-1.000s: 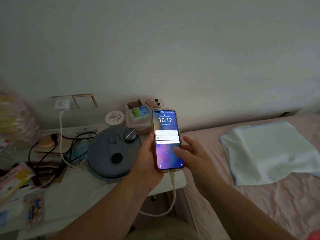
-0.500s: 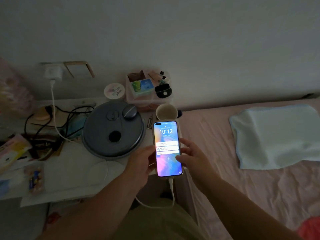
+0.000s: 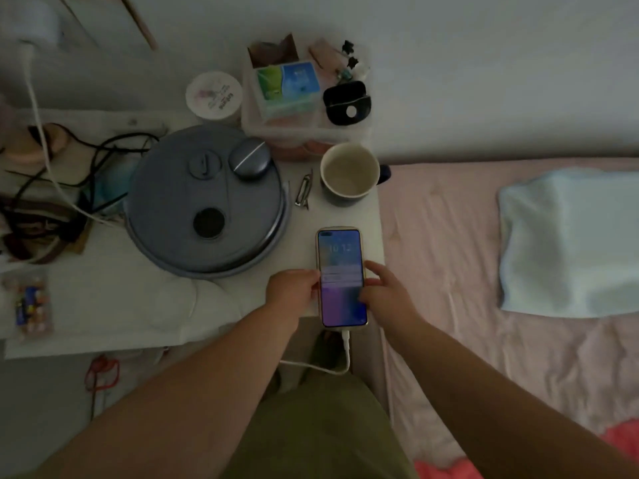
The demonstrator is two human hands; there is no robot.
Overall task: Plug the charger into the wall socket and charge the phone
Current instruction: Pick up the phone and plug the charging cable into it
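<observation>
Both hands — left hand (image 3: 294, 292), right hand (image 3: 387, 295) — clasp the phone (image 3: 341, 278) by its edges. It lies cabled on the desk (image 3: 145, 305) — seemingly for charging.

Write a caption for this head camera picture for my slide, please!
Both hands, left and right, hold the plugged-in phone on the table.

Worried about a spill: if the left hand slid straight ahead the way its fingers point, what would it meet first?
The left hand points rightward, so it meets the phone at once; its fingertips already look to be on the phone's left edge. The mug lies well off that line.
</observation>
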